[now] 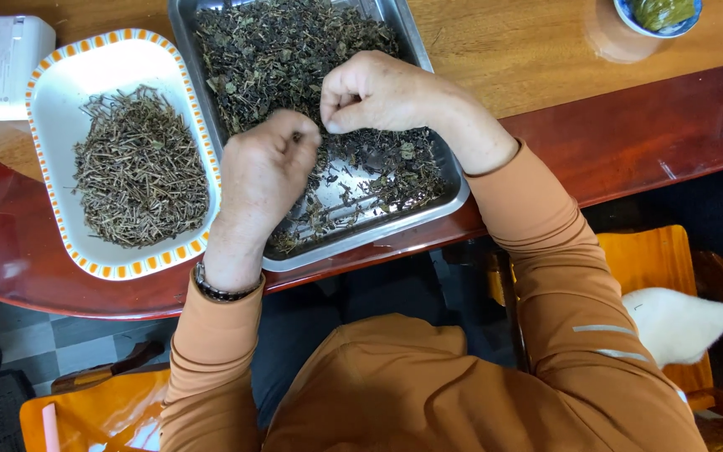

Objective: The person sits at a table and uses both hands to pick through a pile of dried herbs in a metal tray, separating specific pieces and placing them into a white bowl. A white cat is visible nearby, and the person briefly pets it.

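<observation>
A steel tray (453, 191) on the wooden table holds a heap of dark dried leaves (282, 50) with stems mixed in. My left hand (265, 172) hovers over the tray's near half, fingers curled and pinched on a small bit of leaf or stem. My right hand (382, 90) is just beside it, fingers bent, thumb and forefinger pinching at the same small piece. The two hands nearly touch at their fingertips. To the left lies a white oblong dish (53, 92) with an orange patterned rim, holding a pile of picked brown stems (140, 172).
A white box-shaped object (8, 60) sits at the far left of the table. A blue-rimmed bowl of green leaves (658, 12) stands at the top right. The table's curved red edge (629, 159) runs near my body. An orange chair (646, 259) is under me.
</observation>
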